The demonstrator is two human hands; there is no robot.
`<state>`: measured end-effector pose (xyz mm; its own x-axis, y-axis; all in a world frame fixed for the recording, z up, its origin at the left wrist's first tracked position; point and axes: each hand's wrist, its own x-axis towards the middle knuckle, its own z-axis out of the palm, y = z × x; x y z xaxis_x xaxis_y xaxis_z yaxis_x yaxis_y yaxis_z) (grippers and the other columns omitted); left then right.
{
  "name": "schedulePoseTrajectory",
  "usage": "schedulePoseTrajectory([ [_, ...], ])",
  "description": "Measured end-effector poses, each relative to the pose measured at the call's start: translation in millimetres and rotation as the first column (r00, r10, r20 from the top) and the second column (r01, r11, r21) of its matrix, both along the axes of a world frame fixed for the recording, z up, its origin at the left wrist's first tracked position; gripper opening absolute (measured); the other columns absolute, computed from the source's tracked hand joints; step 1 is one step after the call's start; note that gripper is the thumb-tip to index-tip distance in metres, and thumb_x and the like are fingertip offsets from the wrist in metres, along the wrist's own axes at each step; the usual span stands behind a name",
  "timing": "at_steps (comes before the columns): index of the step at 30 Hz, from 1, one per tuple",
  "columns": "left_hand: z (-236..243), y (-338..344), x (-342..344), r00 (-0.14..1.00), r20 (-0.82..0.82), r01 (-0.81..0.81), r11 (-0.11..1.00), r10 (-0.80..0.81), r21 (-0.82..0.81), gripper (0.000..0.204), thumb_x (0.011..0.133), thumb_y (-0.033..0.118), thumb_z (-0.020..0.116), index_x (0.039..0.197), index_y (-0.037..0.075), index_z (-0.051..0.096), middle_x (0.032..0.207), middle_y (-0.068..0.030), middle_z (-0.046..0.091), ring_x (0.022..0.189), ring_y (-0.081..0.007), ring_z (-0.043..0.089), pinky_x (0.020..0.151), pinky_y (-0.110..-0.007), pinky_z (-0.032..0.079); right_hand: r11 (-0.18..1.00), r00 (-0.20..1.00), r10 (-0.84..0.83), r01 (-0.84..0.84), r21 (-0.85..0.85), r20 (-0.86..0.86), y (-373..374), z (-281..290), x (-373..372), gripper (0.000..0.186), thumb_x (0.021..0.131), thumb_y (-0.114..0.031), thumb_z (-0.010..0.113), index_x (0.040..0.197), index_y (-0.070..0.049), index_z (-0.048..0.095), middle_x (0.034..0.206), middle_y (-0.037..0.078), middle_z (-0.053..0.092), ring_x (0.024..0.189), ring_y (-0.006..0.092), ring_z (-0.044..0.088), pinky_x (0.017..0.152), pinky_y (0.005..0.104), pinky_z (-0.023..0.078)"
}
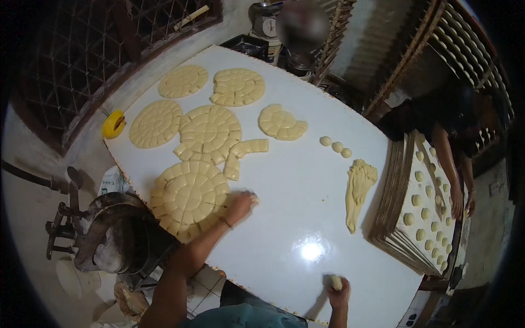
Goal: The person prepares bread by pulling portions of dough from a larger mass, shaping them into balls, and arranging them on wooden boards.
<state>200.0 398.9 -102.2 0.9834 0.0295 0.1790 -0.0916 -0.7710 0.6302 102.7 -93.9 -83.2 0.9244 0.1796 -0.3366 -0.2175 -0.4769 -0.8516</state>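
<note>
My left hand (239, 209) is closed beside the nearest scored dough round (191, 192), with a small pale bit, which looks like dough, at its fingertips. Near the table's front edge, my right hand (339, 297) grips a small piece of dough (336, 282). Several more flat rounds, cut into segments, lie on the left half of the white table (290, 218). One partly used round (280, 122) and a bent strip of cut dough (239, 156) lie beyond my left hand. Three dough balls (337, 147) sit in a row above a long, wrinkled dough lump (359, 188).
At the right edge, a stack of trays (432, 186) carries dough balls on top; a co-worker's hands (457, 202) reach over it. A yellow tape roll (114, 124) sits at the far-left edge. A dark machine (117, 235) stands left; a scale (268, 27) stands behind.
</note>
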Motion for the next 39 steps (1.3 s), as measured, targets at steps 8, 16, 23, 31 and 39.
schedulePoseTrajectory([
  [8, 32.6, -290.9, -51.1, 0.881, -0.043, 0.467, 0.852, -0.471, 0.235, 0.021, 0.08, 0.027, 0.062, 0.088, 0.007, 0.06, 0.094, -0.0095, 0.058, 0.093, -0.0248, 0.055, 0.081, -0.04, 0.045, 0.484, 0.639, -0.668, 0.762, -0.43, 0.381, -216.4, -1.4, -117.1, 0.02, 0.08, -0.014, 0.055, 0.092, 0.003, 0.051, 0.093, 0.017, 0.054, 0.088, 0.0295, 0.051, 0.075, 0.0451, 0.041],
  [16, -16.8, -289.3, -71.1, 0.78, -0.145, 0.595, 0.647, -0.609, 0.476, 0.007, 0.078, 0.014, 0.061, 0.075, 0.008, 0.06, 0.076, -0.0084, 0.059, 0.08, -0.0273, 0.056, 0.081, -0.042, 0.041, 0.754, 0.823, -0.062, 0.41, -0.514, 0.565, -247.6, -20.6, -144.9, 0.009, 0.07, -0.007, 0.056, 0.063, -0.005, 0.051, 0.08, 0.016, 0.051, 0.077, 0.0327, 0.049, 0.069, 0.0472, 0.04],
  [23, -19.5, -373.7, -101.7, 0.929, 0.091, 0.341, 0.925, -0.359, 0.168, 0.012, 0.075, 0.018, 0.066, 0.074, 0.009, 0.059, 0.085, -0.0091, 0.062, 0.089, -0.0295, 0.055, 0.088, -0.042, 0.04, 0.634, 0.668, -0.285, 0.669, -0.388, 0.687, -199.9, -21.3, -97.9, 0.005, 0.071, -0.004, 0.056, 0.075, -0.001, 0.054, 0.081, 0.017, 0.053, 0.08, 0.0333, 0.049, 0.073, 0.045, 0.04],
  [31, -12.4, -397.6, -42.1, 0.997, 0.076, -0.006, 0.996, -0.001, 0.089, 0.008, 0.074, 0.01, 0.064, 0.073, 0.005, 0.059, 0.08, -0.0128, 0.06, 0.084, -0.0314, 0.054, 0.077, -0.042, 0.043, 0.479, 0.512, -0.542, 0.84, -0.256, 0.667, -245.8, -4.2, -53.8, 0.001, 0.077, 0.001, 0.052, 0.077, 0.001, 0.051, 0.082, 0.019, 0.051, 0.081, 0.0361, 0.046, 0.075, 0.0434, 0.038],
  [39, -27.3, -341.6, -5.2, 0.966, 0.258, -0.021, 0.989, -0.018, 0.148, 0.011, 0.078, 0.011, 0.056, 0.078, 0.001, 0.059, 0.082, -0.0183, 0.06, 0.082, -0.0331, 0.056, 0.074, -0.044, 0.042, 0.53, 0.566, -0.285, 0.765, -0.365, 0.773, -286.2, -15.0, -59.5, 0.008, 0.072, -0.005, 0.06, 0.072, 0.0, 0.053, 0.081, 0.016, 0.054, 0.081, 0.0358, 0.05, 0.076, 0.046, 0.04],
])
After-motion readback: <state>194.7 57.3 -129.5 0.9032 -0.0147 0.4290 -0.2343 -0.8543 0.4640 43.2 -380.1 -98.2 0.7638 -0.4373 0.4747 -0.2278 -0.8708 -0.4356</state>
